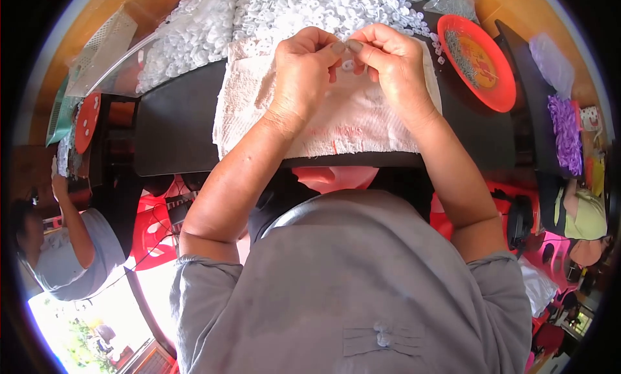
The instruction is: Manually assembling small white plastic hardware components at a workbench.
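Both hands are up over the white towel (323, 115) on the black bench (174, 121). The left hand (304, 63) and right hand (394, 63) meet fingertip to fingertip, pinching one small white ring (348, 65) between them. A big pile of white rings (291, 11) lies just past the towel.

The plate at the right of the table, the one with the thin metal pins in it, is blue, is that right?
Not quite. The plate holding the thin metal pins is red-orange, not blue. The head view shows it at the right of the black table, beside the heap of small white pieces.
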